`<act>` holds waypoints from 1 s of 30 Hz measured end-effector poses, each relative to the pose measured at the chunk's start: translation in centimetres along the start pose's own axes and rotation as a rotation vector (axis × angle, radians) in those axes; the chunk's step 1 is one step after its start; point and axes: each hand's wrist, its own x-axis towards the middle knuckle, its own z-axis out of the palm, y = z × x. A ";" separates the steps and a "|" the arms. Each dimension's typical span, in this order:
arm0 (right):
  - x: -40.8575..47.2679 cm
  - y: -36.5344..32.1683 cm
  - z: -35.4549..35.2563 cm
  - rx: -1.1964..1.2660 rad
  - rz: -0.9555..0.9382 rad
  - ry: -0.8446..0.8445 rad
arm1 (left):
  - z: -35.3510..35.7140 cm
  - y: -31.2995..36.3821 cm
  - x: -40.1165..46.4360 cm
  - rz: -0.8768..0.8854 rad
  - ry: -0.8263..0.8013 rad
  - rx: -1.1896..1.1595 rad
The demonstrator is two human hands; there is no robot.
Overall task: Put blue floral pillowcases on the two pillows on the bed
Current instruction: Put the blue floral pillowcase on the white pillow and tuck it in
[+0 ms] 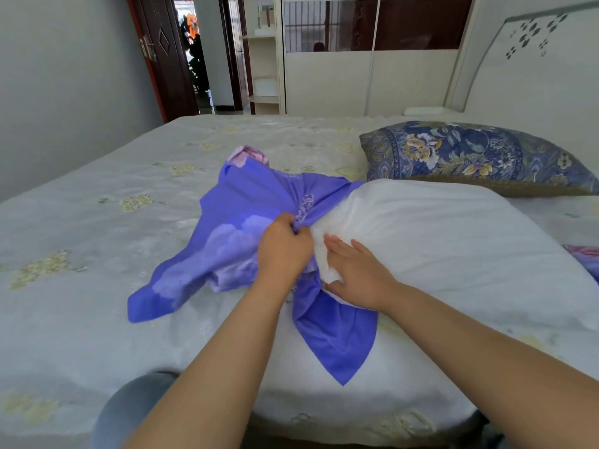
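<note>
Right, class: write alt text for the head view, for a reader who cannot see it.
A person's left hand grips the bunched opening of a blue pillowcase while the right hand presses flat on the end of a white pillow on a bed. A second pillow in a dark blue floral case lies behind it.

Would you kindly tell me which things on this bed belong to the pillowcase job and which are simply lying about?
Part of the job:
- blue pillowcase, bunched and gripped by the left hand
- white pillow, its end pressed by the right hand
- patterned pillow by the headboard

Just lying about:
- wardrobe
- open door
</note>
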 end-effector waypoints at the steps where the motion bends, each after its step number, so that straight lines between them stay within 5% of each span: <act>1: 0.1 0.4 0.7 -0.015 0.009 0.003 | 0.7 0.7 -0.6 -0.027 -0.083 -0.055; 4: 0.2 0.9 1.9 0.039 0.070 0.030 | 2.0 0.7 -1.3 -0.079 -0.224 -0.123; 10: 0.7 -1.1 1.4 0.274 0.170 0.145 | 0.5 -1.7 -0.3 -0.060 -0.208 0.094; 12: 0.5 -3.1 -0.4 0.360 0.259 0.338 | -0.2 -1.5 -0.4 -0.057 -0.327 -0.154; 15: -0.8 -7.9 -2.6 0.307 0.284 0.638 | -2.2 -2.2 -0.4 -0.286 -0.694 -0.736; 18: -0.3 -11.9 -3.0 0.465 0.401 0.613 | -4.1 -4.6 -0.1 -0.368 -0.791 -0.947; 22: 1.2 -12.0 -1.3 0.575 0.673 0.507 | -4.3 -4.1 -0.4 -0.175 -0.577 -0.516; 24: 1.6 -11.4 -0.8 0.535 0.689 0.467 | -4.7 -3.9 -0.2 -0.029 -0.253 -0.354; 27: 1.7 -10.2 -1.1 0.839 0.730 0.553 | -6.6 -6.1 0.9 0.088 0.373 -0.109; 28: 1.4 -9.9 -1.3 0.934 0.766 0.590 | -7.3 -7.2 1.4 0.041 0.413 0.031; 30: 0.6 -9.9 -1.4 0.983 0.809 0.649 | -8.3 -9.4 2.4 -0.213 0.218 0.263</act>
